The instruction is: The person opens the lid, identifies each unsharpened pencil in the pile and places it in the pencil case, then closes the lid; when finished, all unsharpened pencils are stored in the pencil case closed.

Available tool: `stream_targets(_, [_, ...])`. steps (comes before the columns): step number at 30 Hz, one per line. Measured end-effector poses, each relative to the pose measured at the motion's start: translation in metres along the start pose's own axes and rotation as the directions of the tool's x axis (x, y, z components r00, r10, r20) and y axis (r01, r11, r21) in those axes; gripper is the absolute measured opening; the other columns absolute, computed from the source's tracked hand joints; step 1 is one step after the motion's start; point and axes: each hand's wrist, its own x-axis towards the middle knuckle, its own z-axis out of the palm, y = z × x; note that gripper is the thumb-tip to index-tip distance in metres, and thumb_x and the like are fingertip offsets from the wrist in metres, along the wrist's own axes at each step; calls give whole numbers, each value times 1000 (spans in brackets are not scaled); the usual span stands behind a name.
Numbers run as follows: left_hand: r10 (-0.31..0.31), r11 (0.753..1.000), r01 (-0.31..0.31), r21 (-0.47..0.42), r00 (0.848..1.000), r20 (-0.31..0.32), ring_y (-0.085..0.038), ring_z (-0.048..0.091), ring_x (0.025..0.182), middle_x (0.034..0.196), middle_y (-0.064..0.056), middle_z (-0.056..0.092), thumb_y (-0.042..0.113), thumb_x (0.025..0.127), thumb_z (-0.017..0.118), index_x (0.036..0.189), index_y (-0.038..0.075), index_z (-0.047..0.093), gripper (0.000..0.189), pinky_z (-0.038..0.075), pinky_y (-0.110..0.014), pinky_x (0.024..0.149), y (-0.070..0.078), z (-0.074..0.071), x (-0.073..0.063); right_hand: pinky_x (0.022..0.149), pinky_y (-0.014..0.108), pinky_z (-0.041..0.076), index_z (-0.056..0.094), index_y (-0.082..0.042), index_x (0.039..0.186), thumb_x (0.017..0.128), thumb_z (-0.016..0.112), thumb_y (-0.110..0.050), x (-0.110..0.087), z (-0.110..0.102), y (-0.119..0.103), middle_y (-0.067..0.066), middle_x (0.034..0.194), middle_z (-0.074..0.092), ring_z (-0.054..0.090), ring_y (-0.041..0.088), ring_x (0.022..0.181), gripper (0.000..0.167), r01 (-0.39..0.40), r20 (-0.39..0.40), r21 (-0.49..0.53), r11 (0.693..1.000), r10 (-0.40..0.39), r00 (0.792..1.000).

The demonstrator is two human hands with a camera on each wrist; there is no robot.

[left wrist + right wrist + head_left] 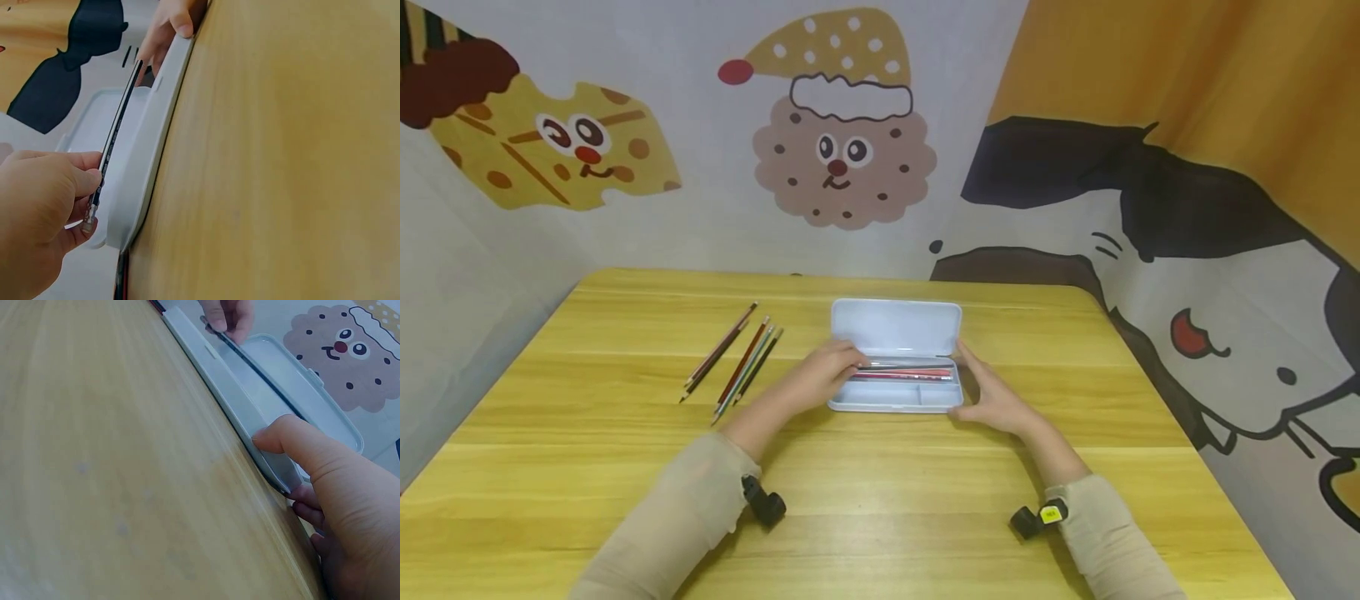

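Observation:
A white pencil case (pixel 880 408) stands on the table with its lid (pixel 895 325) raised at the back. My left hand (pixel 823 373) is over its left end and pinches a dark striped pencil (pixel 115 131) near its eraser end. This pencil stretches lengthwise above the case in both wrist views. Reddish pencils (pixel 902 377) lie in the long rear compartment. Around the case's right end my right hand (pixel 1000 404) spreads its grip, thumb (pixel 278 437) at the front wall and fingers by the end.
Several coloured pencils (pixel 748 362) lie loosely side by side on the wooden table (pixel 880 500), left of the case. A cloth with cartoon figures (pixel 846 167) hangs behind the table. Each forearm wears a small black camera (pixel 763 502).

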Motion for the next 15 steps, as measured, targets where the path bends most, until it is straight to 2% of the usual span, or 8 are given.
stream_targets(3, [-18, 1000, 18, -1, 999, 38, -23, 56, 100, 102, -6, 63, -4, 88, 62, 106, 4, 69, 21, 46, -33, 92, -1, 3, 5, 110, 59, 10, 5, -2, 153, 70, 81, -5, -1, -2, -7, 27, 143, 35, 23, 43, 136, 112, 6, 6, -1, 1000, -6, 1000])
stream_targets(7, [-17, 1000, 18, -8, 998, 68, -22, 57, 96, 98, -6, 62, -3, 90, 62, 106, 3, 69, 18, 48, -31, 88, 0, 5, 9, 110, 58, 10, 3, -10, 155, 70, 82, -9, 2, 1, 9, 23, 144, 36, 24, 39, 136, 116, 8, 3, -16, 1000, -8, 1000])
stream_targets(10, [0, 1000, 0, 1, 997, 72, -21, 57, 94, 97, -5, 62, -3, 90, 62, 104, 3, 70, 17, 48, -30, 86, -1, 7, 10, 111, 54, 10, 3, -22, 155, 70, 84, -14, 4, 3, 25, 15, 146, 36, 23, 32, 138, 118, -1, -1, -20, 1000, 1, 1000])
stream_targets(15, [16, 1000, -17, 8, 996, 83, -21, 58, 94, 96, -5, 62, -4, 90, 62, 103, 2, 70, 17, 48, -31, 86, -3, 10, 12, 111, 54, 10, 3, -25, 155, 69, 84, -17, 5, 3, 33, 14, 145, 37, 23, 31, 138, 118, 12, -1, -13, 1000, -12, 1000])
